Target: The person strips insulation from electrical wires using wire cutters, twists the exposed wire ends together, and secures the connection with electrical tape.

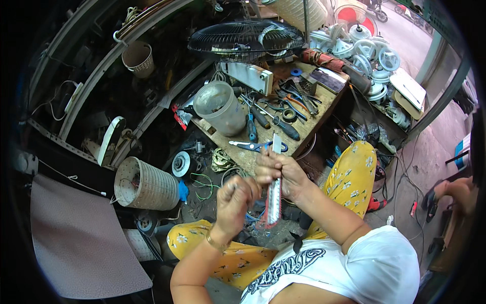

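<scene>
My right hand (284, 175) grips a long, narrow flat strip (274, 205), silvery white with red along its lower edges. It stands nearly upright over my lap, its pale top end sticking up past my fingers. What kind of thing it is I cannot make out. Close beside it, my left hand (235, 200) is closed, fingers curled toward the strip; whatever they pinch, if anything, is hidden. Just behind my hands, blue-handled scissors (253, 146) lie on the wooden worktable (316, 121).
On the table stand a cloudy plastic tub (215, 109), screwdrivers (286, 127), pliers (298, 104) and a phone (329, 79). A black fan guard (245, 39) rises behind. White fan parts (362, 50) are heaped at far right. A ribbed basket (147, 183) lies left; cables (405, 172) trail across the floor.
</scene>
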A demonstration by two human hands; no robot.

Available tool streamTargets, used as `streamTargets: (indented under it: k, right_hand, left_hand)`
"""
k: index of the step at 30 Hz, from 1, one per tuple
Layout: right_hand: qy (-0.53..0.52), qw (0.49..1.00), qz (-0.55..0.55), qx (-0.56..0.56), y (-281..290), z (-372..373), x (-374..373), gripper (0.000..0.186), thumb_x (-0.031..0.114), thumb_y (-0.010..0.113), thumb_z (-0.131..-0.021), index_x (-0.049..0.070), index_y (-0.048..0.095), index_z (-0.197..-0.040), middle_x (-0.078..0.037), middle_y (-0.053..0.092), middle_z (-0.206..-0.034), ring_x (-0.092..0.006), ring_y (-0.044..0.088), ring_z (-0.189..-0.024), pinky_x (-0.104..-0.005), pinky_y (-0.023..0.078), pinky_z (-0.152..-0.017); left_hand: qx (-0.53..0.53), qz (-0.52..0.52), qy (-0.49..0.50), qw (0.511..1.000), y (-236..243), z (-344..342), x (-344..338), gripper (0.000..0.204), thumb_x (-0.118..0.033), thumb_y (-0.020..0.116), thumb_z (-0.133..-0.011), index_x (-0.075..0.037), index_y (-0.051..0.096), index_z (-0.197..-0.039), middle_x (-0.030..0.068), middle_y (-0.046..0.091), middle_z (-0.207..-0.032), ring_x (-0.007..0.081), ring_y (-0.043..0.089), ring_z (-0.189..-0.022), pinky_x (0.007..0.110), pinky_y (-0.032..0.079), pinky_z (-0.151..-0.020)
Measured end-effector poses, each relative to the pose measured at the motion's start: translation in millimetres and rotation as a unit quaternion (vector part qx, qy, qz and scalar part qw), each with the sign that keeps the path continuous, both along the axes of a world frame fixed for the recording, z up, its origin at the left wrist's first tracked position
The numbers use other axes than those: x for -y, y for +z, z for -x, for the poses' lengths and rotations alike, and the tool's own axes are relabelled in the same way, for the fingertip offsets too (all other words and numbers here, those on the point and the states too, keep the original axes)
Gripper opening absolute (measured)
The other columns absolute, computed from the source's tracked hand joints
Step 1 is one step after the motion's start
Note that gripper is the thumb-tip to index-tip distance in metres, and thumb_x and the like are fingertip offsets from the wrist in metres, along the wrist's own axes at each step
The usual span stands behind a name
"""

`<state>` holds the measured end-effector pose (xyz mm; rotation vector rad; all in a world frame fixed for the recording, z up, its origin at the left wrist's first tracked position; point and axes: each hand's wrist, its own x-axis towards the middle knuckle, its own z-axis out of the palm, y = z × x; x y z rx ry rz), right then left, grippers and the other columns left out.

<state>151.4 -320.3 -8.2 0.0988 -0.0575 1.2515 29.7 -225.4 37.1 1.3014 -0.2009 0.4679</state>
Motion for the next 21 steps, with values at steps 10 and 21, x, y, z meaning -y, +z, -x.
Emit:
streamTargets:
  k: [10, 21]
  right_hand:
    - [0.026, 0.976, 0.192, 0.099, -20.4, -43.7, 58.8, 0.023, 0.019, 0.042, -0.1, 0.013, 0.045, -0.078, 0.006, 0.034, -0.059, -0.0035, 0.032, -0.047, -0.0219, 0.033, -0.048]
    - [0.01, 0.965, 0.222, 0.137, -43.4, -64.4, 8.3, 0.019, 0.024, 0.039, -0.101, 0.008, 0.045, -0.094, -0.003, 0.049, -0.073, -0.0161, 0.051, -0.063, -0.0379, 0.051, -0.07]
  left_hand:
    - [-0.165, 0.052, -0.022, 0.985, -9.2, 65.9, 8.1, 0.036, -0.033, 0.052, -0.096, -0.01, 0.04, -0.071, 0.0044, 0.041, -0.06, 0.0163, 0.038, -0.06, 0.034, 0.037, -0.065]
    - [-0.111, 0.367, -0.023, 0.923, -22.8, 8.9, -31.1, 0.032, -0.034, 0.035, -0.102, -0.012, 0.04, -0.079, -0.0011, 0.032, -0.064, 0.0108, 0.034, -0.061, 0.026, 0.036, -0.065]
